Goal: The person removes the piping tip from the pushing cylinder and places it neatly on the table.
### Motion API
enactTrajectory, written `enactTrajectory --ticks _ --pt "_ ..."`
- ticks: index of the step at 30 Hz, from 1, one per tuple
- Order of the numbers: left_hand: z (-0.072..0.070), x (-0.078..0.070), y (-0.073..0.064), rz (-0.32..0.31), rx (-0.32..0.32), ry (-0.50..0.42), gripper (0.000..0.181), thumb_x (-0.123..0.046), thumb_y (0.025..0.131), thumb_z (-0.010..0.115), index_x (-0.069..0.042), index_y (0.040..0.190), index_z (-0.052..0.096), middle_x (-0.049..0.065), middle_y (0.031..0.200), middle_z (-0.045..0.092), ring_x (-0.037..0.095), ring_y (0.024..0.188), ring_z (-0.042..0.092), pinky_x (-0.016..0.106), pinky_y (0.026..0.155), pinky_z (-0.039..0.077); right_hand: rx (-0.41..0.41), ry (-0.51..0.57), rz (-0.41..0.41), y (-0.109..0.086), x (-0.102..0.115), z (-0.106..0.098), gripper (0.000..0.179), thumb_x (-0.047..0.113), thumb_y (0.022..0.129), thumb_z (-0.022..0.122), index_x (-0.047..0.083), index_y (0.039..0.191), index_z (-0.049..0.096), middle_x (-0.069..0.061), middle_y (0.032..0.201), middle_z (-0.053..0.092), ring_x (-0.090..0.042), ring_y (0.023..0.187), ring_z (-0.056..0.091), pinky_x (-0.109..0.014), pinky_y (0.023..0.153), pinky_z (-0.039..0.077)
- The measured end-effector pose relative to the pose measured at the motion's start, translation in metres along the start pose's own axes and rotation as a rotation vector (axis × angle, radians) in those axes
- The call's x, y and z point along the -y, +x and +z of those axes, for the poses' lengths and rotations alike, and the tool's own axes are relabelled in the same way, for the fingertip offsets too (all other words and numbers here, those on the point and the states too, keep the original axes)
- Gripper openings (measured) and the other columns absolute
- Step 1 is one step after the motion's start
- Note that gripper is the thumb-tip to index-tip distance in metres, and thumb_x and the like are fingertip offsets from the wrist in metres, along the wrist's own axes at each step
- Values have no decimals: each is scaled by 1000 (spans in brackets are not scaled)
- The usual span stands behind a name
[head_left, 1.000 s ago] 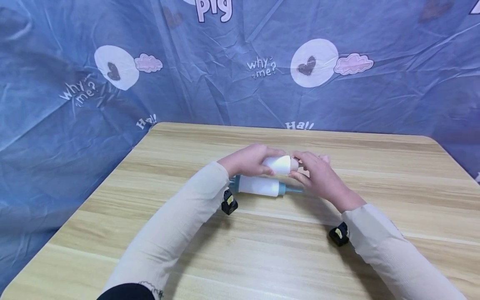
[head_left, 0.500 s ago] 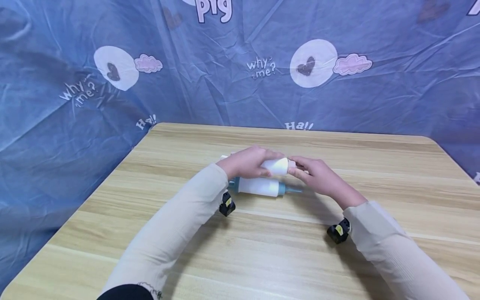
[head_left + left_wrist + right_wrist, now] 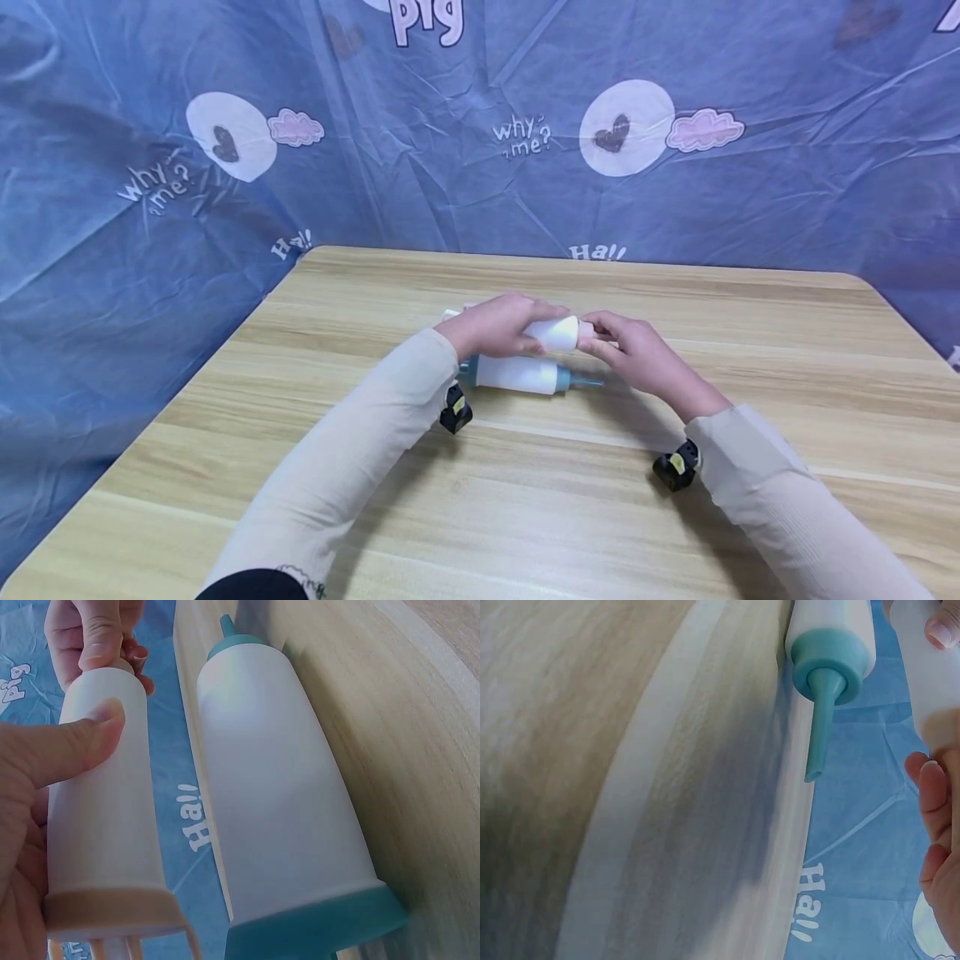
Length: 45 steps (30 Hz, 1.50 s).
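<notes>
My left hand (image 3: 498, 325) grips a white squeeze bottle (image 3: 555, 334) around its body, thumb across the upper side. The bottle is held over the table and has a beige base ring (image 3: 112, 911) with thin prongs. At its other end, my right hand (image 3: 637, 350) pinches the beige cap with thumb and fingers, which hide most of the nozzle. Just nearer to me, a second white squeeze bottle (image 3: 517, 374) lies on its side, with a teal base (image 3: 319, 922) and teal nozzle (image 3: 821, 724); neither hand holds it.
The wood-grain table (image 3: 525, 508) reaches back to a blue printed cloth (image 3: 450, 167) hanging behind it. A small white object (image 3: 450, 315) peeks out behind my left wrist, mostly hidden. Black wrist cameras (image 3: 455, 410) sit under both cuffs.
My right hand has turned and its fingers have taken a different hold on the cap end. The held bottle has shifted very slightly; the teal-capped bottle lies still.
</notes>
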<state>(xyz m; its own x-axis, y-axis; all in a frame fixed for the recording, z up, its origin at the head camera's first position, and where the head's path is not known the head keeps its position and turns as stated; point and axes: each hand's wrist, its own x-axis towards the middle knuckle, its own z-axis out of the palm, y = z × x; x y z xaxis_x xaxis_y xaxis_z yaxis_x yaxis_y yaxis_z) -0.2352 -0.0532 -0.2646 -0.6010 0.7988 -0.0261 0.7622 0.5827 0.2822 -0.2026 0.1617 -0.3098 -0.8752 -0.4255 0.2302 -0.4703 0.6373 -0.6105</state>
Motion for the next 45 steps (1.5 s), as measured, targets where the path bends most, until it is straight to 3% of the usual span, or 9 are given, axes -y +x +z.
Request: enactTrajectory --ticks 9,19,27,36,45 --pt "0 2 1 -11 -2 1 61 -18 85 67 -10 140 41 6 142 44 20 123 49 28 102 39 -57 21 -8 0 -2 4 34 11 87 63 -1 117 53 -19 109 63 -35 103 60 -50 90 47" --pt "0 2 2 -10 7 2 61 -17 84 67 -9 139 42 7 141 44 21 125 48 30 105 37 -157 -6 -75 -1 -2 9 38 4 77 72 -2 111 54 -18 100 65 -31 90 62 -48 85 50" --pt "2 3 0 -14 6 15 61 -20 84 67 -12 139 41 6 142 44 21 128 44 30 108 33 -82 31 -7 1 -1 6 54 11 78 73 0 126 49 -22 113 61 -38 101 59 -52 90 46" --pt "2 3 -1 -11 -6 31 60 -20 85 66 -13 139 42 6 141 45 21 126 46 30 106 35 10 69 72 1 -1 0 45 26 91 59 0 126 51 -20 109 63 -36 105 60 -50 92 46" --pt "6 3 -2 9 -13 53 59 -16 85 66 -12 139 43 6 137 50 20 120 51 29 102 40 62 86 83 1 0 -1 35 29 97 49 3 119 58 -13 96 66 -20 80 61 -33 71 51"
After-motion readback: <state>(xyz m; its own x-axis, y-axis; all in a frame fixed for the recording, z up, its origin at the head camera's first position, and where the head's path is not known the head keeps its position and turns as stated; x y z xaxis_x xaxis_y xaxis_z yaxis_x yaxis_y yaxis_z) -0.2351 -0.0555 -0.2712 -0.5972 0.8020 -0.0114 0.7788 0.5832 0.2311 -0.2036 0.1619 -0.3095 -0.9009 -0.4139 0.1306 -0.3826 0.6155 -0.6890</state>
